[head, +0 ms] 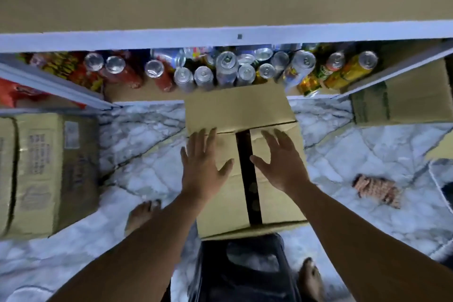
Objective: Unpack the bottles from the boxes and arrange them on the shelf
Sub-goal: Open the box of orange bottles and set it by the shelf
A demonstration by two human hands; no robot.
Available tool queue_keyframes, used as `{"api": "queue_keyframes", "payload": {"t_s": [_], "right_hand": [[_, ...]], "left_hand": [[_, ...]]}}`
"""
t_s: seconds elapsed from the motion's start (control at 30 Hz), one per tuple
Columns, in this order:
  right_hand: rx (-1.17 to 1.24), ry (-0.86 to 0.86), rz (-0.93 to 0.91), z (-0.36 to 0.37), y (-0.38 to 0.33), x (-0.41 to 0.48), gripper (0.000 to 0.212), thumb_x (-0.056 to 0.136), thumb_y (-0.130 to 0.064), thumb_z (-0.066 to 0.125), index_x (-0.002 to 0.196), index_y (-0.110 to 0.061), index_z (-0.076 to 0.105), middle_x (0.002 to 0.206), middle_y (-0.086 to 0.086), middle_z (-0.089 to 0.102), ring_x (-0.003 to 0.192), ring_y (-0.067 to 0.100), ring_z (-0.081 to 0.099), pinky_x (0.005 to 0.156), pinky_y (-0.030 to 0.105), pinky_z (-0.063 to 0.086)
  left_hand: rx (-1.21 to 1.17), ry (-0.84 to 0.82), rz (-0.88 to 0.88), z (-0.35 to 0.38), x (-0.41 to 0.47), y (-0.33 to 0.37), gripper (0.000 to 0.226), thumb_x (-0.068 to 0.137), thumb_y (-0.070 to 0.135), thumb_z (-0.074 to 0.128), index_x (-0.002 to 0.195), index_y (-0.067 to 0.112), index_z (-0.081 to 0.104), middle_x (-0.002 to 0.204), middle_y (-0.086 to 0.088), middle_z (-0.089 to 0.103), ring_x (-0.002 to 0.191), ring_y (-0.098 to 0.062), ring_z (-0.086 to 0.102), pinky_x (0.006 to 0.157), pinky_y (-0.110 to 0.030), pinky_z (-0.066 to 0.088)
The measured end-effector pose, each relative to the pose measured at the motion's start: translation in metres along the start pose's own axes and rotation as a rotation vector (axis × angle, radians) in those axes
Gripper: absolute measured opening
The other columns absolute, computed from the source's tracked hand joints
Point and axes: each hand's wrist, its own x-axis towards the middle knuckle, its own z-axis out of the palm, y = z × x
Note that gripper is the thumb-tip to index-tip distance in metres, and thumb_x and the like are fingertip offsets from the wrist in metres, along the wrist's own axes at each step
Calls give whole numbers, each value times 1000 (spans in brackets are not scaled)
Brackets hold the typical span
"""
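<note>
Box (235,110) rests on a stool (245,272), shelf (220,39) just beyond it; its flap slit runs away from the person. Left hand (203,167) and right hand (282,162) flank the slit, equally near, fingers (212,137) spread, holding nothing.

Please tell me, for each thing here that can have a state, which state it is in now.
Middle cardboard box: top flaps parted, dark gap between them.
Left hand: open, fingers straight, over the left flap.
Right hand: open, fingers straight, over the right flap.
Cans on shelf: upright.
Big box at left: closed.
</note>
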Motion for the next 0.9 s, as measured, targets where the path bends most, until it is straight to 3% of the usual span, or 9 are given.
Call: {"api": "queue_keyframes", "payload": {"t_s": [0.13,0.23,0.33,0.43,0.63,0.8,0.9], "right_hand": [[-65,75,-72,21,18,18,104,88,-65,63,164,-27,3,170,14,-10,157,28,-16,127,44,-2],[-101,147,-99,35,27,25,114,82,-66,69,164,-24,1,168,20,-12,156,31,-18,126,45,-8],[-104,204,-103,45,39,28,120,76,-54,79,164,-24,3,168,24,-6,156,36,-12,127,45,-6],[-112,258,-128,48,46,28,118,73,-45,78,163,-23,5,168,25,4,156,40,-4,128,52,3],[-173,242,-59,43,34,29,136,63,-82,72,162,-27,-4,166,27,-2,155,43,-7,125,55,1],[-126,170,-60,38,26,22,133,70,-64,78,157,-37,-19,167,22,-14,155,40,-18,124,57,-2],[9,117,-112,21,22,4,113,81,-53,74,155,-48,-11,166,16,-23,154,35,-23,126,56,2]], "left_hand": [[30,83,-74,38,10,21,102,79,73,52,159,23,12,164,-16,22,151,-41,21,114,-68,22],[69,89,-92,55,19,20,110,75,68,66,158,23,10,165,-19,17,151,-43,17,113,-73,17],[96,93,-95,61,22,15,112,71,63,71,157,22,11,164,-20,19,150,-44,18,113,-74,17],[80,116,-90,56,22,15,108,69,66,59,158,22,15,164,-19,19,150,-43,19,114,-73,19],[-27,161,-56,39,11,18,105,72,67,57,159,22,20,165,-15,16,152,-39,17,119,-63,23],[-140,201,-28,22,-2,14,97,79,61,65,160,24,26,167,-10,13,155,-31,11,121,-57,26],[-206,221,12,8,-13,11,88,86,48,74,159,32,27,168,-4,10,156,-27,10,116,-60,35]]}}
